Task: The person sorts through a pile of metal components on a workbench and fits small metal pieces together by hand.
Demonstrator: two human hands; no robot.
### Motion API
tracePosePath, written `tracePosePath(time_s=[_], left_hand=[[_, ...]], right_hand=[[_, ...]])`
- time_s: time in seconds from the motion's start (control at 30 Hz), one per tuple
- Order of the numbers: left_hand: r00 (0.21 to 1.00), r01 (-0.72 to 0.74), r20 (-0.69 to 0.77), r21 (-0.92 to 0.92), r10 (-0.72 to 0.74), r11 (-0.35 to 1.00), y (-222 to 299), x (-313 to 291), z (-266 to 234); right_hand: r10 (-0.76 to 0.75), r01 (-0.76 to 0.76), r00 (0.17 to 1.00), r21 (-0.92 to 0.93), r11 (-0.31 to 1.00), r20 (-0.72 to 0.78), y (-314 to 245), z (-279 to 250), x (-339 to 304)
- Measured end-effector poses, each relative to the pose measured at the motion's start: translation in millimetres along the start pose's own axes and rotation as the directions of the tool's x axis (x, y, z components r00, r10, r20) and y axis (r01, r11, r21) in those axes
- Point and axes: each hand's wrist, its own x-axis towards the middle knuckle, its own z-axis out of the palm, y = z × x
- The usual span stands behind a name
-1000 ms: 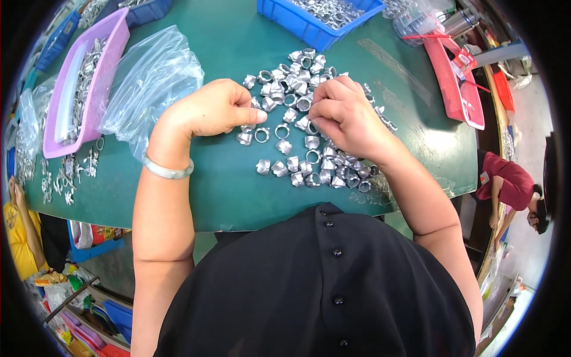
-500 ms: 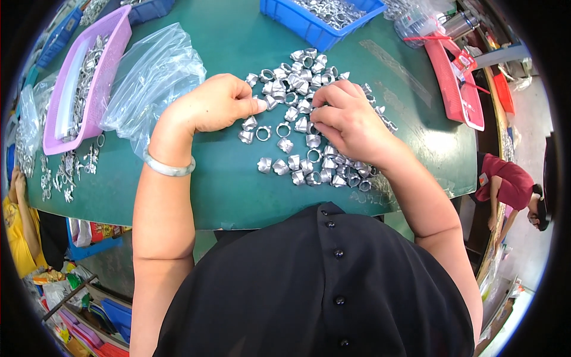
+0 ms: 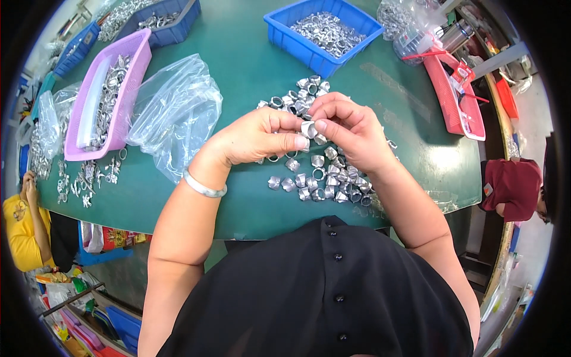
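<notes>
A silver ring [image 3: 308,128] with a broad top is between the fingertips of my two hands, above the pile. My left hand [image 3: 262,135], a pale bangle on its wrist, pinches it from the left with thumb and forefinger. My right hand [image 3: 351,132] has its thumb and curled fingers on the ring's other side. Beneath and around my hands lies a loose pile of similar silver rings [image 3: 333,175] on the green tabletop [image 3: 250,208]. My hands hide part of the pile.
A clear plastic bag [image 3: 178,113] lies left of my hands, beside a purple basket [image 3: 135,71] of metal pieces. Small metal parts [image 3: 89,178] lie near it. Beyond the pile stands a blue bin [image 3: 291,44] of small parts; a pink basket [image 3: 455,122] sits right. Other people are at both sides.
My left hand has moved right, from the pile's left edge to meet my right hand. A ring now shows between them, lifted above the pile. The whole view has shifted slightly.
</notes>
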Motion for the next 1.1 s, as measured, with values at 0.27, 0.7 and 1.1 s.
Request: tracePosePath(time_s=[0.27, 0.7, 1.1], left_hand=[[0.997, -0.079, -0.007, 0.028, 0.079, 0.996, -5, 2, 0], [0.934, -0.102, -0.320, 0.191, 0.160, 0.976, -5, 2, -12], [0.790, 0.257, -0.554, 0.689, 0.263, 0.678, -21, 8, -25]], right_hand=[[0.007, -0.007, 1.000, 0.013, 1.000, 0.003, 1, 1, -2], [-0.114, 0.272, 0.936, -0.479, 0.835, 0.334, -6, -18, -8], [-0.043, 0.393, 0.902, -0.776, 0.493, 0.429, -1, -14, -6]])
